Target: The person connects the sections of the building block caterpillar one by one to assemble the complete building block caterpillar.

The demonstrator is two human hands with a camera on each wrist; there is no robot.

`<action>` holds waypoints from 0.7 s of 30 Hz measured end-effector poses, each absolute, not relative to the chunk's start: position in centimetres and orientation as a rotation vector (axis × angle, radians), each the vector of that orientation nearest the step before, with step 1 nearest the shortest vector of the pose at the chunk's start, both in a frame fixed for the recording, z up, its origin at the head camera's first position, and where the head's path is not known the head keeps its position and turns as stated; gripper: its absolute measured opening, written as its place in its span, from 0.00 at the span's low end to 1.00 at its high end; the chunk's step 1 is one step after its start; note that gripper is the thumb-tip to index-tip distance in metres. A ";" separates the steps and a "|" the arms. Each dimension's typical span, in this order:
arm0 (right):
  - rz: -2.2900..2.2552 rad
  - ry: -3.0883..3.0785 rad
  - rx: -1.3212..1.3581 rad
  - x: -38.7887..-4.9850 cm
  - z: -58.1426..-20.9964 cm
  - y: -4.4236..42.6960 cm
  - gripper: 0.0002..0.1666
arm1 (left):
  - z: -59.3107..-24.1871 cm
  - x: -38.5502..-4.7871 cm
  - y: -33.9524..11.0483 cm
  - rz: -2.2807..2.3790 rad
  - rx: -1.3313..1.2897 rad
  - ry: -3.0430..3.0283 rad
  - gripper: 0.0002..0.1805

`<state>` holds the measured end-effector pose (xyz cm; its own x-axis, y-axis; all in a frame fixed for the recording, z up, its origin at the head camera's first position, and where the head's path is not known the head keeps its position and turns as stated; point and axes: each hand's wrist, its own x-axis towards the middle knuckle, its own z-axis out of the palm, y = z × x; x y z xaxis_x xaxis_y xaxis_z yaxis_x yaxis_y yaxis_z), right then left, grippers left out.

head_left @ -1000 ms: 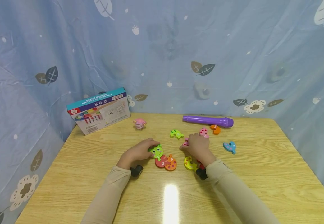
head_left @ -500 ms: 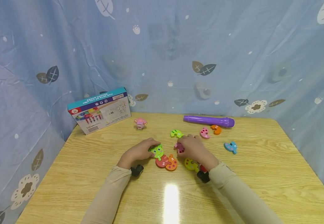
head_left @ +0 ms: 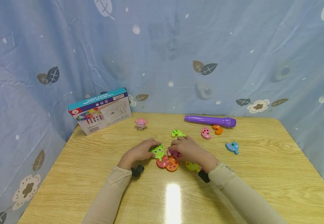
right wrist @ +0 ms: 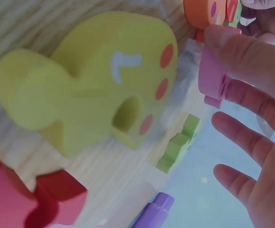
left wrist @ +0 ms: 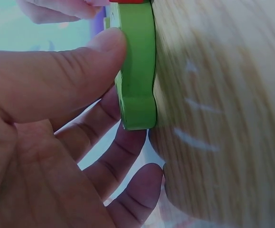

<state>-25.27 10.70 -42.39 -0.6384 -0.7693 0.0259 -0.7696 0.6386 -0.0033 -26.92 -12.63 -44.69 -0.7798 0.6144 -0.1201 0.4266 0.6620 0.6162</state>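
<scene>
My left hand [head_left: 141,151] pinches a green caterpillar-head puzzle piece [head_left: 158,152] between thumb and fingers; in the left wrist view its thick edge [left wrist: 138,61] sits at the wooden tabletop. Joined to the head are a red piece [head_left: 162,162] marked 2 and an orange piece [head_left: 172,164] marked 3. Just above the orange piece, my right hand [head_left: 193,151] holds a pink spotted piece [right wrist: 212,73] by thumb and fingertips. Whether pink and orange touch is unclear. Below the right hand lie a yellow spotted piece [right wrist: 113,71] and a red piece [right wrist: 63,197], the red one mostly hidden in the head view.
Farther back lie a green striped piece [head_left: 177,133], a pink piece [head_left: 206,133], an orange piece [head_left: 218,129] and a blue piece [head_left: 232,147]. A purple toy microphone [head_left: 210,121], a small pink figure [head_left: 141,123] and a cardboard box [head_left: 101,110] line the table's back edge.
My right hand has brought the pink spotted piece leftward and nearer, up to the orange piece. The left hand keeps hold of the green head in the same place.
</scene>
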 end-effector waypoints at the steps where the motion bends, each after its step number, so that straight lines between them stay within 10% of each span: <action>1: -0.004 -2.816 1.343 -25.2 -42.3 10.7 0.20 | -44.7 -26.9 -12.6 0.829 0.827 2.562 0.28; 21: 0.001 -2.830 1.447 -25.4 -43.0 11.1 0.27 | -44.8 -26.9 -12.6 0.828 0.806 2.564 0.28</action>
<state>-25.42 11.12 -43.00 -0.5851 -0.8103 -0.0323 -0.8103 0.5858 -0.0173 -26.87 -12.59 -44.78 -0.7866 0.6035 -0.1306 0.4131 0.6716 0.6150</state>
